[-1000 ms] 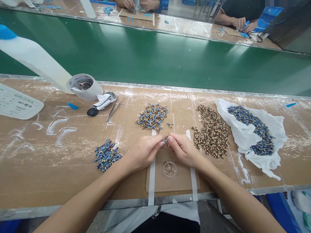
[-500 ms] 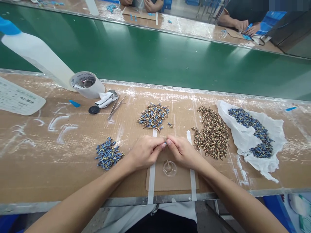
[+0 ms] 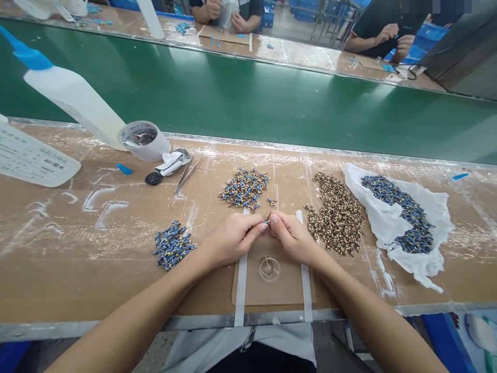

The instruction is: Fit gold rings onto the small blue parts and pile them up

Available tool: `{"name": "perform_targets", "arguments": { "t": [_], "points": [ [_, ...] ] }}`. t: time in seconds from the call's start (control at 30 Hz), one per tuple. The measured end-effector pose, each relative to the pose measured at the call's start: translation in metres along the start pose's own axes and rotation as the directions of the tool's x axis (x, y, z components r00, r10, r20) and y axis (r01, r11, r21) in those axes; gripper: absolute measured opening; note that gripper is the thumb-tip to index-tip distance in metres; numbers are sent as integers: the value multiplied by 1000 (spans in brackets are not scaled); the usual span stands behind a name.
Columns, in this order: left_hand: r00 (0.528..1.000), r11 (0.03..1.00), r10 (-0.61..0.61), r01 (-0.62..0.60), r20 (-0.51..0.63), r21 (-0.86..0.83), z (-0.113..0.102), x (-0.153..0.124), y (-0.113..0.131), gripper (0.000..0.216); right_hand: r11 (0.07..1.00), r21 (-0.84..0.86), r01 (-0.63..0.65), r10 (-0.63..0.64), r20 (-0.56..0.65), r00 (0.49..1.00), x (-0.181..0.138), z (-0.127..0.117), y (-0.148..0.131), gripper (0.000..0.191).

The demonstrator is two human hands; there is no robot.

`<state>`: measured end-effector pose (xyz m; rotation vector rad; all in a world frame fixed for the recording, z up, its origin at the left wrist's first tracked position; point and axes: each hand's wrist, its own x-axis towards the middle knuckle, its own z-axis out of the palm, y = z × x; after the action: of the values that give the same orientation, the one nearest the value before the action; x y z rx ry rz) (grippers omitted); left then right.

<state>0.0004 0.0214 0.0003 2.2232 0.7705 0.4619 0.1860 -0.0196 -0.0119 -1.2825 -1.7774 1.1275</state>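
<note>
My left hand [image 3: 236,235] is closed in a pinch on a small blue piece [image 3: 266,221]. Against it, the thumb and fingers of my right hand [image 3: 293,235] pinch a tiny brown-and-gold piece [image 3: 269,219], mostly hidden by the fingertips. The two hands nearly meet above a cardboard pad [image 3: 287,292], where a small clear dish [image 3: 269,270] with a thin stick in it sits. Just beyond the hands is a pile of mixed blue and gold pieces [image 3: 244,187]. Blue-and-yellow pieces [image 3: 173,245] are heaped by my left forearm, brown-and-gold pieces [image 3: 337,215] right of my right hand.
On the right, white paper [image 3: 442,217] bears more blue pieces. Tweezers [image 3: 186,176], a black cap [image 3: 154,178], a tape roll [image 3: 155,147] and two white bottles [image 3: 77,98] stand or lie at left. Across a green strip [image 3: 248,93], other people's hands work.
The fingertips have moved slightly apart, so the small pieces between them show more. The whole view has shifted a little. Across the strip, the co-workers' hands have risen.
</note>
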Motion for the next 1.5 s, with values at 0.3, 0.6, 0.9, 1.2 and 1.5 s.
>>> {"name": "perform_targets", "arguments": {
  "t": [0.3, 0.6, 0.9, 1.2, 1.5],
  "points": [
    [999, 995, -27, 30, 39, -90, -3, -1, -1, 31, 1000, -21, 6, -5, 19, 1000, -2, -1, -2, 41],
    [999, 994, -34, 38, 43, -102, 1, -2, -3, 30, 992, -111, 64, -54, 92, 994, 0, -1, -5, 32],
    [999, 995, -52, 54, 15, -89, 5, -4, -2, 30, 983, -175, 51, -35, 96, 995, 0, 1, -6, 32],
    [994, 974, -93, 102, 55, -202, -10, -1, 1, 33, 992, 121, -39, 35, 36, 999, -1, 7, -2, 42],
    [975, 922, -206, 222, 84, -316, -14, -1, 0, 36, 980, 184, -71, 57, 84, 995, -2, 1, -2, 44]
  ]
}}
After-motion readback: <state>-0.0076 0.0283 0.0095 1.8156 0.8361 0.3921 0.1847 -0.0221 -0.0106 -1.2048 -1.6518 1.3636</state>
